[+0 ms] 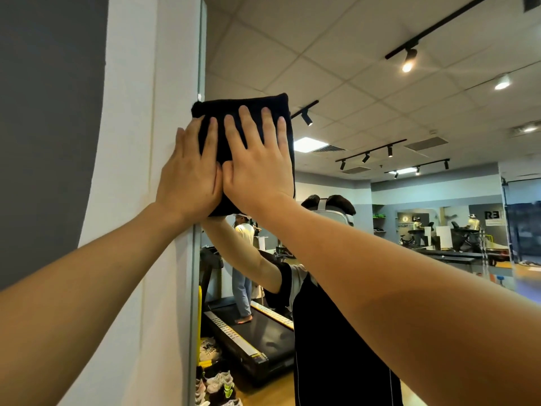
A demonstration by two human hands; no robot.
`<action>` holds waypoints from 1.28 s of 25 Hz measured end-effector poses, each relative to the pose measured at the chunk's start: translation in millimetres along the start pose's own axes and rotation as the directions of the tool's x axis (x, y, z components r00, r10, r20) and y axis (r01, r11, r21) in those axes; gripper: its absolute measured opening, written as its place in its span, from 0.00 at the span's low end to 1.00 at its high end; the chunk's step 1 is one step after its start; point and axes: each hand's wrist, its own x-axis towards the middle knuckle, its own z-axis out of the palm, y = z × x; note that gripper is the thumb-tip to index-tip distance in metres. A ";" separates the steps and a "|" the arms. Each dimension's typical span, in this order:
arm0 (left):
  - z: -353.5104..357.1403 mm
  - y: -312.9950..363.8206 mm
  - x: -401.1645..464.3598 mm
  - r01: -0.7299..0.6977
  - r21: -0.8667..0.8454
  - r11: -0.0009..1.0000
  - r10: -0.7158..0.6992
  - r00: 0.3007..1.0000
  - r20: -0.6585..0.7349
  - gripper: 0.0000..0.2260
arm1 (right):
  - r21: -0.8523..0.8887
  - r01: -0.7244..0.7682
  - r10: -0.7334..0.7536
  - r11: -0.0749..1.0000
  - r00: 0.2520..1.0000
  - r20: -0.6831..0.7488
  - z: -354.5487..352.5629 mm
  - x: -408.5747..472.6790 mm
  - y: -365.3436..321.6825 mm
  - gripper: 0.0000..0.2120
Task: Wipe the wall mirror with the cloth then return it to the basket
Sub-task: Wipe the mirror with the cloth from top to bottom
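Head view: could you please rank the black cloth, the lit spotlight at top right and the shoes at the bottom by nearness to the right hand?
1. Black cloth: under the right hand.
2. Spotlight: upper right, reflected.
3. Shoes: bottom, reflected floor.

Your two hands, left hand (187, 174) and right hand (257, 168), press flat and side by side on the black cloth (248, 106) at the left edge of the mirror (380, 112), so neither has room to slide toward the other. To your left, the white wall (131, 142) juts out beside the mirror edge, and your left hand's outer fingers already overlap it, blocking travel that way. Bare glass lies open to the right of the cloth, above it, and below your forearms.
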 end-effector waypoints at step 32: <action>30.7 138.1 -89.1 0.048 -0.214 0.976 -0.062 0.996 -0.062 0.29 | -0.003 0.100 -0.100 0.995 0.995 0.029 -26.3 -139.8 88.1 0.31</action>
